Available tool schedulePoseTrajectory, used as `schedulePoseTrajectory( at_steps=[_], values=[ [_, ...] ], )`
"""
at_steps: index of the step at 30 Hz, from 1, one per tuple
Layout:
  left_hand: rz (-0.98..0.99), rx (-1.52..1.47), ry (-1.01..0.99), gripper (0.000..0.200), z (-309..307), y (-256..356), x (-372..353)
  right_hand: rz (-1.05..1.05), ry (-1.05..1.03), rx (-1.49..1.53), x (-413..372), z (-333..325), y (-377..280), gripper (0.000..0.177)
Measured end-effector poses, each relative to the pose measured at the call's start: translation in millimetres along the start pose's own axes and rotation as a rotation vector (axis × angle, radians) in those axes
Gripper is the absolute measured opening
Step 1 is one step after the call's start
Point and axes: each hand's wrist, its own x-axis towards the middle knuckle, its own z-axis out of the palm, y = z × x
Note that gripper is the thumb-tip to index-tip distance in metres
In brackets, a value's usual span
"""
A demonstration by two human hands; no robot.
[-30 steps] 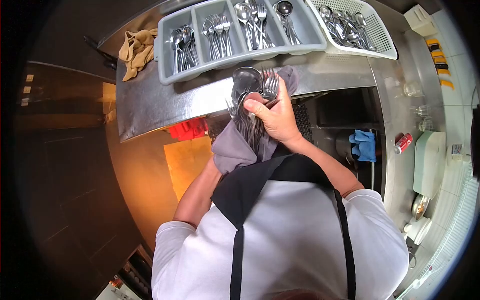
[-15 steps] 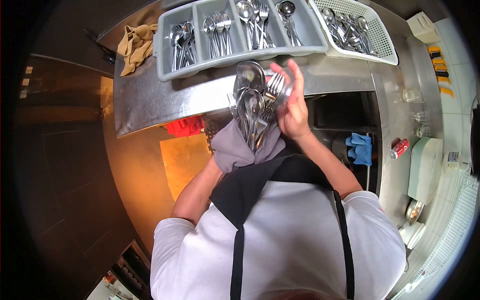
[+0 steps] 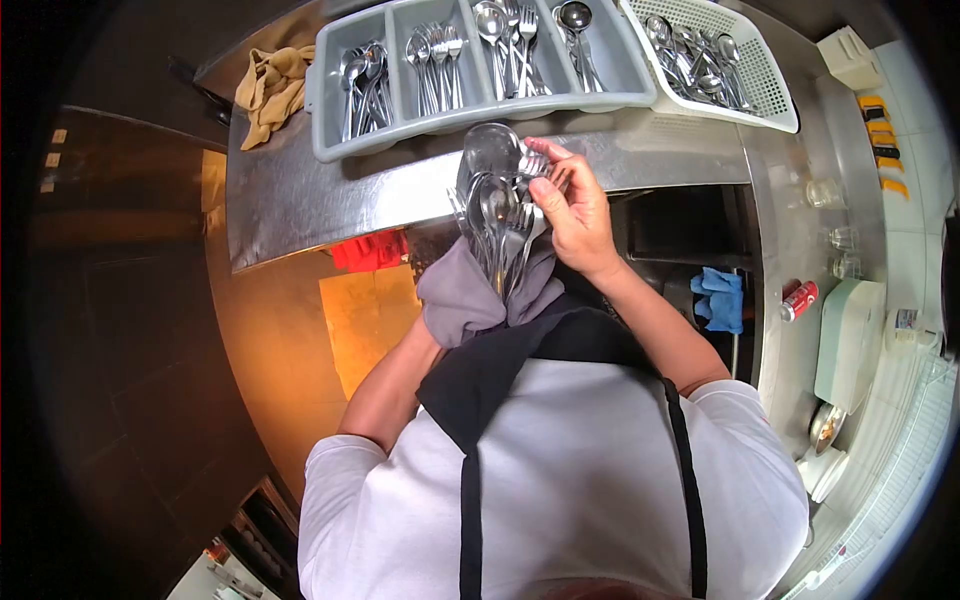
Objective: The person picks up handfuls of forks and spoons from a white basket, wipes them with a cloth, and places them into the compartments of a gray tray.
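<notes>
**Q:** Where is the bundle of cutlery (image 3: 497, 215)?

**A:** In front of your chest, at the near edge of the steel counter (image 3: 300, 210), bowls and tines up. Your left hand grips the handles through the grey cloth (image 3: 465, 295), and the hand itself is covered. Your right hand (image 3: 572, 210) is narrowed to a pinch on the head of one fork (image 3: 533, 163) at the bundle's top.

**Q:** Containers?

**A:** The grey tray (image 3: 480, 110) sits just beyond the bundle and has four compartments. From the left: spoons, forks, spoons with forks, round-bowled spoons. The white perforated basket (image 3: 770, 95) beside its right end holds heaped cutlery.

**Q:** Unclear?

**A:** The piece count in the bundle is unreadable. The far ends of the tray and basket are cut off at the top edge.
</notes>
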Motion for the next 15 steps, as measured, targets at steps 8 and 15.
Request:
schedulePoseTrajectory(
  at_steps=[8,15],
  values=[
    [0.019,0.034,0.097,0.046,1.8,-12.0,-5.2,0.102,-0.046,0.352,-9.0,3.5,-24.8,0.101],
    [-0.504,-0.971,0.251,0.058,40.3,-41.9,-25.1,0.073,0.139,0.182,-9.8,30.3,-23.3,0.066]
  ],
)
